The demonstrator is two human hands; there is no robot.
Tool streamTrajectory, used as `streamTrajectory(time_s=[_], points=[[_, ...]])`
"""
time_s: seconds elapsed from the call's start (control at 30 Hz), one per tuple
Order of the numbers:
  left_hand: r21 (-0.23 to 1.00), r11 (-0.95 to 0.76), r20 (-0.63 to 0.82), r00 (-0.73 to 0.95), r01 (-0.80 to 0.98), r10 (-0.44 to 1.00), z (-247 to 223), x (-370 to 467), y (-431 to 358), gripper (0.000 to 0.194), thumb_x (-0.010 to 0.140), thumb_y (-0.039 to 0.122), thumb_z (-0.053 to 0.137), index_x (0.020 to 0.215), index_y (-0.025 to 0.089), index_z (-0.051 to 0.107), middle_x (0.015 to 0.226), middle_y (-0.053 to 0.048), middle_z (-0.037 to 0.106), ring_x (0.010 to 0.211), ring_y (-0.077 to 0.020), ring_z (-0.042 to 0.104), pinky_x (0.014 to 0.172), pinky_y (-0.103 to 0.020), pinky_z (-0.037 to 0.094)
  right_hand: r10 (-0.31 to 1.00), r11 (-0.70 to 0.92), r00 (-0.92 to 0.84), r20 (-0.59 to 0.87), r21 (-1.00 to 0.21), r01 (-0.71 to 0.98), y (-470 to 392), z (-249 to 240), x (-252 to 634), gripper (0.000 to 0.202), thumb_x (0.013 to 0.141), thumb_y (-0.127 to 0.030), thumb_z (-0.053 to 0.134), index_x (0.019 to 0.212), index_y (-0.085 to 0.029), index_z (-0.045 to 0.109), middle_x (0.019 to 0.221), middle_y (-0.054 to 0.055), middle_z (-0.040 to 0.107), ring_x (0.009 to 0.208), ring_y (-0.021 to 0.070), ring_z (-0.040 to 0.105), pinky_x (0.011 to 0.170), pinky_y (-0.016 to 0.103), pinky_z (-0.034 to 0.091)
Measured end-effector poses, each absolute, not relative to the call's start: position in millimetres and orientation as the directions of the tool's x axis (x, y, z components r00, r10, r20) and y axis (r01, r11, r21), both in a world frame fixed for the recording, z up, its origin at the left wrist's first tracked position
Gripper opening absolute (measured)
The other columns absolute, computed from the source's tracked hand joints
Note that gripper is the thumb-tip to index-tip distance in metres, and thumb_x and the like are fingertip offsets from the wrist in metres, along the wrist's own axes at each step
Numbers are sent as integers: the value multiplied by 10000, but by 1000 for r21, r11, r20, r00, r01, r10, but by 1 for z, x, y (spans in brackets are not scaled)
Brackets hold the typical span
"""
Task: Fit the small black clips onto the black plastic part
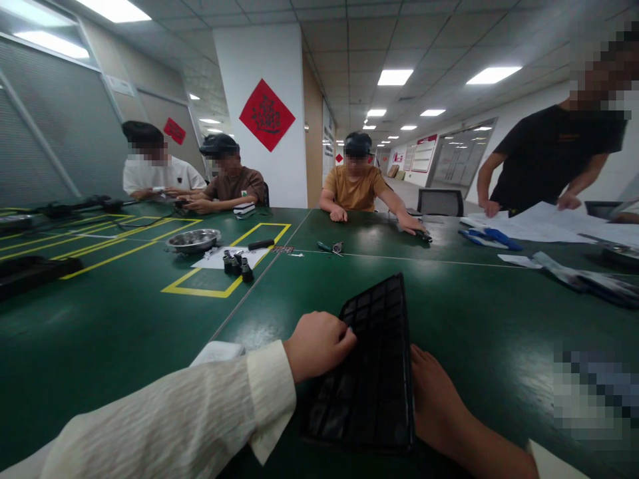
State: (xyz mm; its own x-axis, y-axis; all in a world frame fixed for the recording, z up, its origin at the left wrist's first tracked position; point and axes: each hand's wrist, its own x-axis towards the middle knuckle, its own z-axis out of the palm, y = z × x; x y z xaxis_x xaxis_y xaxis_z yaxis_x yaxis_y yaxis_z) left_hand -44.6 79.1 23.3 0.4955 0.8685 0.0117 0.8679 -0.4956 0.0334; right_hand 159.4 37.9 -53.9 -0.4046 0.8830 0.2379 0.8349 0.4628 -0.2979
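A black tray (372,379) divided into small compartments stands tilted above the green table, near its front edge. My right hand (439,399) grips the tray from its right side, with the fingers partly hidden behind it. My left hand (322,342) is closed at the tray's left edge, fingers curled over the compartments. Something small and pale shows at its fingertips, too small to name. A white object (218,351) lies on the table behind my left sleeve, partly covered by it.
On the green table (279,299) are a metal bowl (194,241), black cylindrical parts (238,265) on paper, and pliers (327,247). Papers (539,223) and blue gloves (489,237) lie at the right. Several people are around the far side; one person's hand (412,223) touches a dark object.
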Motion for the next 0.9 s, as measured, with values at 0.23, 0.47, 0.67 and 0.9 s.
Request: streamTrajectory(time_s=[0.23,0.47,0.67,0.9], points=[[28,-459,-12,460,888,888,24,-44,77,483,890,353,260,710,160,665,708,-84,661,671,-214,641,571,-279,434,893,445,-392,221,-309,840,37,-52,159,382,727,-363,580,1069,-193,565,969,86,608,866,251,547,752,386,409],[45,-438,-24,440,898,898,29,-42,74,403,894,349,265,855,162,620,769,-85,659,721,-240,651,602,-307,461,897,438,-381,226,-325,838,37,-48,157,357,741,-351,565,1062,-194,564,971,85,609,876,252,549,752,390,413],[31,-454,-8,454,891,891,27,-43,75,380,899,340,268,851,171,605,765,-77,654,718,-235,648,606,-307,463,891,447,-386,238,-318,836,34,-46,156,391,742,-421,574,1057,-189,567,961,85,601,870,246,543,757,383,412],[23,-456,-9,456,890,890,26,-43,75,377,900,339,265,852,170,599,770,-77,660,709,-222,643,618,-308,465,888,452,-384,254,-322,832,34,-46,156,368,745,-410,578,1044,-196,578,940,80,604,851,238,543,742,376,404]])
